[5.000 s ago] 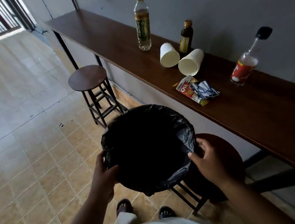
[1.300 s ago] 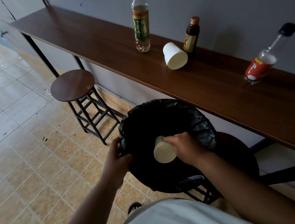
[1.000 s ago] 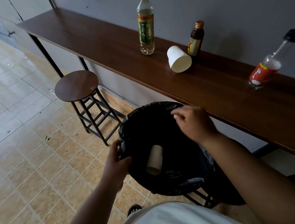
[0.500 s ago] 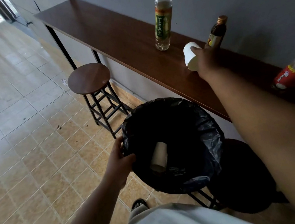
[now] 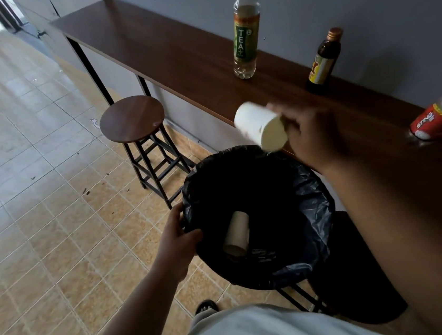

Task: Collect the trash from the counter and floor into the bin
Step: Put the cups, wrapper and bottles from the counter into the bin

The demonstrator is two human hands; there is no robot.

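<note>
I see my right hand (image 5: pixel 310 135) with its grip wrapped around a white paper cup (image 5: pixel 261 129), held tilted in the air above the far rim of the round bin lined with a black plastic bag (image 5: pixel 311 198). My left hand (image 5: pixel 177 237) has its grip pinching the bin's near-left rim. A second white paper cup (image 5: pixel 237 234) lies on its side inside the bin. On the long dark wooden bench (image 5: pixel 173 51) stand a tall clear tea bottle with a yellow cap (image 5: pixel 245 29) and a small brown glass bottle (image 5: pixel 324 60), well apart; a red-labelled plastic bottle (image 5: pixel 438 117) lies tipped at the right edge. A round wooden stool with black legs (image 5: pixel 133 118) stands on the tiled floor (image 5: pixel 21 162), beside the bin.
</note>
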